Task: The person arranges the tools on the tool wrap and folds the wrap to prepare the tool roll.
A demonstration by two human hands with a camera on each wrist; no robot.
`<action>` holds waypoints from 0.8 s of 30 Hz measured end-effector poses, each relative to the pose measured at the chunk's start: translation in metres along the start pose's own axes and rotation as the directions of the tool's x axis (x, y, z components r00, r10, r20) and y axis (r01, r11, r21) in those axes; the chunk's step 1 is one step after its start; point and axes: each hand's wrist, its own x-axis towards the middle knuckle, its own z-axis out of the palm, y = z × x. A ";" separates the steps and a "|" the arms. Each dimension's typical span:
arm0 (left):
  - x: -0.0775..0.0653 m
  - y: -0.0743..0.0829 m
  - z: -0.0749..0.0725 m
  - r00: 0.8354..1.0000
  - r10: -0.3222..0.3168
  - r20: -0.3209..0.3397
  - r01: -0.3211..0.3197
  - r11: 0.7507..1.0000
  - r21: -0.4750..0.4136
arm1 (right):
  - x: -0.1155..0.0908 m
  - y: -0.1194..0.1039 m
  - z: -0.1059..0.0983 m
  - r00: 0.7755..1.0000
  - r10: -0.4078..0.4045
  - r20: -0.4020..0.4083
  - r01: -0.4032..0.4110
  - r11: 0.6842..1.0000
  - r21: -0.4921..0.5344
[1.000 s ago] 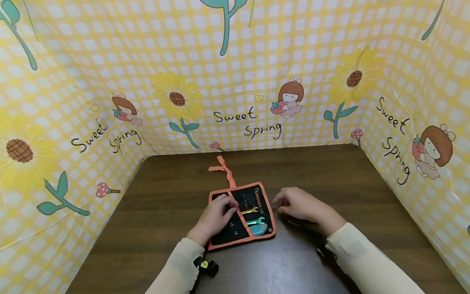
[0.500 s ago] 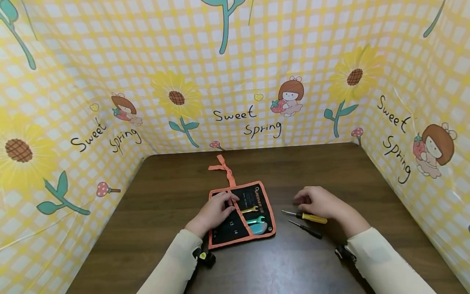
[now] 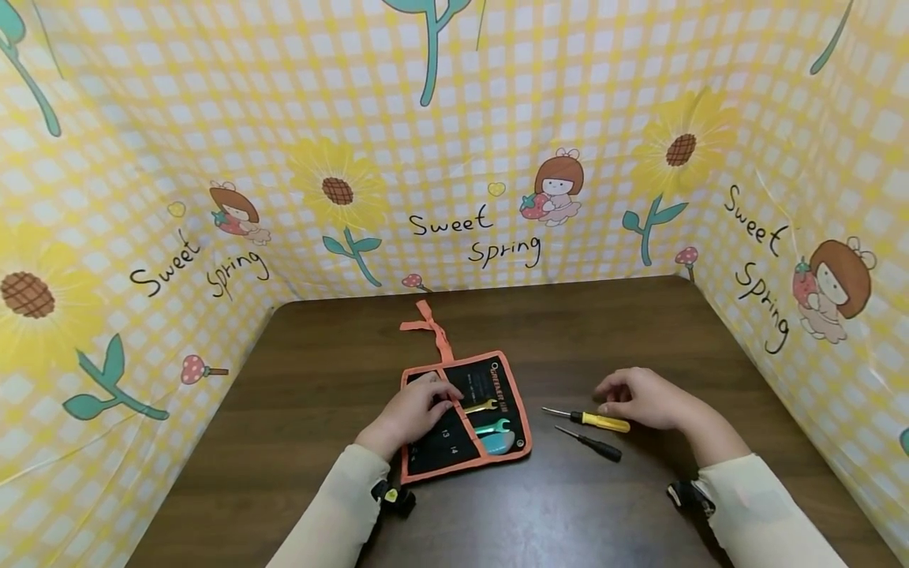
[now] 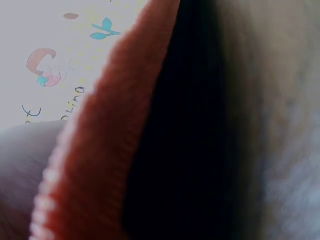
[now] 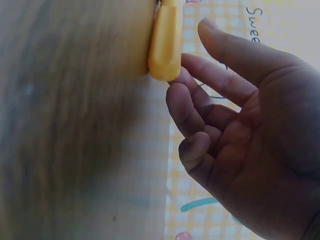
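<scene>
Left of centre on the worktop (image 3: 554, 505), you have the pouch (image 3: 436, 459) lying flat and spread, its orange border facing you on the near side and its ties (image 3: 442, 345) running toward the back edge. Your left hand (image 3: 412, 414) rests over the pouch's left part, fingers bent beside the slanting orange band (image 3: 469, 426). Whether that grip is clamped on the band you cannot tell: from the left wrist, orange edging and dark fabric loom too close and blurred. Right of the band, the heads of a yellow wrench (image 3: 481, 406) and a green wrench (image 3: 493, 427) show, with a teal piece (image 3: 500, 443) nearer you, all within the pouch's right border.

Past that border a strip of worktop separates the pouch from your two drivers, whose shafts point left toward it. The yellow driver (image 3: 600, 421) lies farther from you, the black driver (image 3: 600, 448) nearer, side by side and apart. Your right hand (image 3: 646, 398) is just beyond the yellow handle, its grip apart, fingers loosely bent and holding nothing; contact with the handle is unclear.

Worktop extends on both sides, toward the checked cloth (image 3: 454, 118) that rises along the left, back and right edges.
</scene>
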 end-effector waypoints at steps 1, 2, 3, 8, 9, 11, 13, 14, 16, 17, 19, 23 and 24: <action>0.000 0.000 0.000 1.000 0.001 -0.006 -0.001 1.000 -0.003 | -0.002 0.001 0.000 1.000 -0.003 0.003 0.003 1.000 0.002; 0.000 0.000 0.001 1.000 0.001 -0.011 -0.001 1.000 -0.003 | -0.004 0.002 0.000 1.000 -0.008 0.008 0.008 1.000 0.007; 0.000 0.000 0.001 1.000 0.001 -0.017 -0.001 1.000 -0.001 | -0.005 0.003 0.000 1.000 -0.011 0.013 0.011 1.000 0.014; 0.001 -0.001 0.004 0.999 0.005 -0.053 -0.005 1.000 0.010 | -0.012 0.007 0.000 0.999 -0.028 0.027 0.027 0.998 0.049; 0.001 -0.001 0.005 0.998 0.006 -0.060 -0.006 1.000 0.012 | -0.013 0.008 -0.001 0.999 -0.029 0.028 0.027 0.998 0.055; 0.001 -0.001 0.005 0.997 0.007 -0.072 -0.006 1.000 0.010 | -0.014 0.010 0.000 0.999 -0.035 0.024 0.033 0.997 0.065; 0.000 -0.001 0.005 0.997 0.002 -0.083 -0.002 1.000 0.005 | -0.014 0.011 0.000 0.999 -0.039 0.021 0.037 0.997 0.074; 0.000 -0.001 0.006 0.996 -0.002 -0.087 0.002 1.000 0.001 | -0.015 0.011 0.000 0.999 -0.043 0.019 0.041 0.996 0.077; -0.001 0.000 0.007 0.995 -0.008 -0.096 0.008 1.000 -0.004 | -0.015 0.012 0.002 0.999 -0.046 0.015 0.044 0.996 0.081; -0.001 0.000 0.008 0.995 -0.009 -0.102 0.009 1.000 -0.003 | -0.014 0.011 0.002 0.999 -0.047 0.014 0.046 0.996 0.083; -0.002 -0.001 0.009 0.994 -0.013 -0.112 0.013 1.000 -0.004 | -0.014 0.011 0.004 0.999 -0.052 0.011 0.051 0.995 0.086; -0.002 -0.002 0.012 0.991 -0.015 -0.135 0.015 1.000 -0.006 | -0.013 0.010 0.006 0.999 -0.043 0.010 0.042 0.996 0.082; -0.003 -0.002 0.012 0.990 -0.017 -0.138 0.016 1.000 -0.008 | -0.013 0.010 0.006 0.999 -0.040 0.010 0.039 0.996 0.079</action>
